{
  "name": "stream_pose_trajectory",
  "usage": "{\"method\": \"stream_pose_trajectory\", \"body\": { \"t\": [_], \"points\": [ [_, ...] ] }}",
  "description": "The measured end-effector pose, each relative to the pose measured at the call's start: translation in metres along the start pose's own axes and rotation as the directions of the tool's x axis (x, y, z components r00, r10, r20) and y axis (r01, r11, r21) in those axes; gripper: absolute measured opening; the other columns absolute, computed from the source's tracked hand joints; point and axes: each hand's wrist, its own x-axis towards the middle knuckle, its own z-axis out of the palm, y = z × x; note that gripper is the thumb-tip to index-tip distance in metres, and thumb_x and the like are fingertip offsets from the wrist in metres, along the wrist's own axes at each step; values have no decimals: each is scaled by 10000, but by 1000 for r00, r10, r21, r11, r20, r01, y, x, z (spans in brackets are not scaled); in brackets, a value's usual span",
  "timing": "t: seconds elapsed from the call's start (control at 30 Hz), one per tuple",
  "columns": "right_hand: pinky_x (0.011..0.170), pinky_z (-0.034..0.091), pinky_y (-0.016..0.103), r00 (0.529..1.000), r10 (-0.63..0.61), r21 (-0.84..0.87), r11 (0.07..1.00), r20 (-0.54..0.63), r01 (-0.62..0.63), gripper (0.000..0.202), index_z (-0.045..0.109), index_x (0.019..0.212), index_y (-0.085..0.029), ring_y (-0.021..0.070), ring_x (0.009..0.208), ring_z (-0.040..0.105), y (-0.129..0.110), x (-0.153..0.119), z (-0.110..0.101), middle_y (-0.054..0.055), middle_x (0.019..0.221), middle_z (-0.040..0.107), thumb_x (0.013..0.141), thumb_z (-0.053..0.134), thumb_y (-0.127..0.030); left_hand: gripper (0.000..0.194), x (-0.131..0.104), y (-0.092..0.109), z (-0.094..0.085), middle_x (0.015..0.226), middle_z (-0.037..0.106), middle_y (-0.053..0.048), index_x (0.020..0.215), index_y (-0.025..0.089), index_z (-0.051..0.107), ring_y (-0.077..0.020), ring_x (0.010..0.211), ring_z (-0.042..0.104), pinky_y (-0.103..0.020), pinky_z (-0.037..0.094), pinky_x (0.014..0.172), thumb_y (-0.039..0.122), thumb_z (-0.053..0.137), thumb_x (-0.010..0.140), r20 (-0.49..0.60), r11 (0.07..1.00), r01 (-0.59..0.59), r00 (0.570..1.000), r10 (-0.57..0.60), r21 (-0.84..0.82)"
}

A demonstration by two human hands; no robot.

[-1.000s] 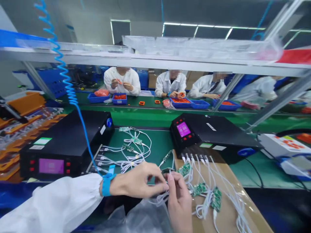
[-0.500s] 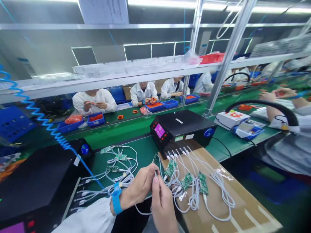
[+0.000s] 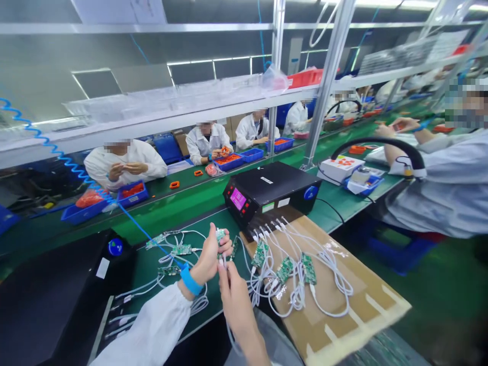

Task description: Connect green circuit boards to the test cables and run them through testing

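Observation:
My left hand [image 3: 208,255], with a blue wrist strap [image 3: 190,280], holds a small green circuit board [image 3: 220,234] in its curled fingers, thumb pointing up. Just below, my right hand [image 3: 237,300] pinches the white plug of a USB cable [image 3: 222,260] against the board's lower end. Whether the plug is fully seated I cannot tell. More boards on white cables lie left of my hands, among them a circuit board [image 3: 181,249]. To the right, another circuit board [image 3: 284,270] rests with others on a cardboard sheet [image 3: 343,284].
A black box with a lit pink screen [image 3: 272,188] stands behind the cardboard, cables plugged into it. Another black box [image 3: 64,290] fills the lower left. A coiled blue hose [image 3: 82,175] hangs at left. A co-worker's sleeve [image 3: 438,183] is at right; people sit across the green line.
My hands have moved slightly left; the left has turned, thumb raised, so the board and plug now show. The camera view has shifted right.

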Motion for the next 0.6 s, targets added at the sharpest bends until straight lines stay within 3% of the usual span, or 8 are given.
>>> {"method": "stream_pose_trajectory", "body": {
  "t": [0.17,0.27,0.33,0.4,0.47,0.53,0.6],
  "points": [
    [516,315,259,998,60,-90,994,7,-59,387,470,830,-265,168,474,523,2,13,-9,-47,533,523,1054,308,-536,537,40,2,-3,598,267,82,826,152,514,-49,436,192,-169,193,382,616,380,1062,-46,990,48,997,-54,-130],
    [539,366,245,986,118,-81,991,118,-109,405,465,822,-268,167,445,555,3,7,-13,-66,462,505,1068,301,-546,520,61,19,-5,608,263,78,827,163,501,-54,444,216,-169,212,403,589,338,1077,-123,983,-73,991,52,-171],
    [542,379,244,988,111,-129,987,111,-96,400,472,790,-262,166,455,586,8,1,-11,-49,486,555,1061,349,-529,536,70,32,-9,606,278,78,831,164,502,-53,449,238,-167,241,424,622,351,1063,-164,978,-147,979,123,-147],
    [546,380,245,995,80,-250,966,59,-63,381,505,772,-252,173,501,638,15,-2,-4,-15,556,633,1064,387,-468,580,74,37,-16,600,303,84,850,158,522,-52,453,240,-176,242,434,701,406,1018,-113,994,-106,988,106,6],
    [558,384,247,998,47,-429,903,33,-28,328,569,802,-237,195,601,707,23,1,4,32,672,716,1067,428,-372,660,75,32,-24,599,332,92,874,153,543,-48,460,231,-186,232,443,810,500,916,-21,958,24,1000,-18,287],
    [577,398,256,999,43,-589,808,23,-21,244,631,880,-218,234,722,761,29,8,12,83,785,765,1056,471,-274,727,76,19,-31,599,357,98,880,160,547,-47,472,249,-194,244,459,873,631,770,18,805,102,990,-139,585],
    [590,422,269,998,58,-682,730,-1,-43,180,667,963,-193,271,791,782,36,16,18,127,852,779,1037,504,-214,717,78,5,-36,605,413,85,876,170,550,-66,496,335,-211,298,482,828,755,682,42,580,50,989,-143,813]
  ]
}}
